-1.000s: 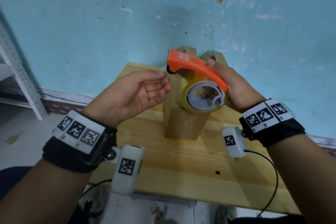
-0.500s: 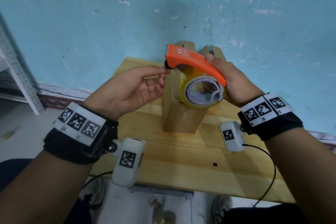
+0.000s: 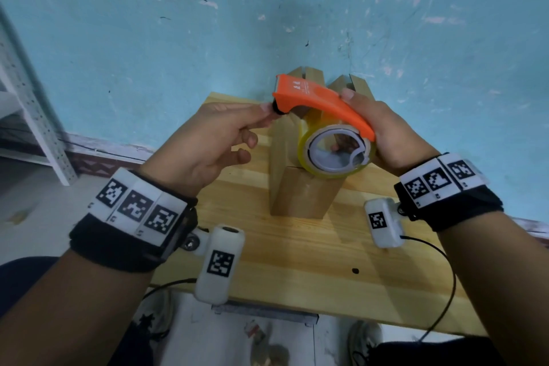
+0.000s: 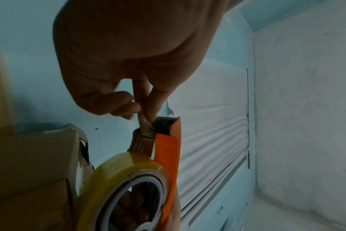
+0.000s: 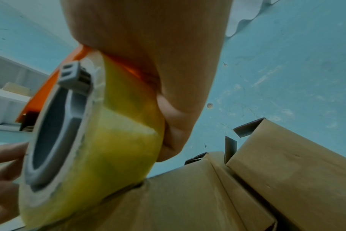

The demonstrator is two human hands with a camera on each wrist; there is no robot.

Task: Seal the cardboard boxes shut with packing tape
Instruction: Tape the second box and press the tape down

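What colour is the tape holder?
Orange, clearest in the head view: dispenser.

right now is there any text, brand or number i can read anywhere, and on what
Orange tape dispenser: small white marks and a faint line of print, too blurred to read.
Wristbands and wrist cameras: black-and-white square code markers only, with tiny unreadable characters beneath.
Cardboard boxes: no print visible.

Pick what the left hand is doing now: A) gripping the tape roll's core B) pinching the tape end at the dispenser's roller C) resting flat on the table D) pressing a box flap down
B: the left hand has thumb and forefinger pinched on the tape end beside the black roller of the orange dispenser, which the right hand holds above the cardboard box.
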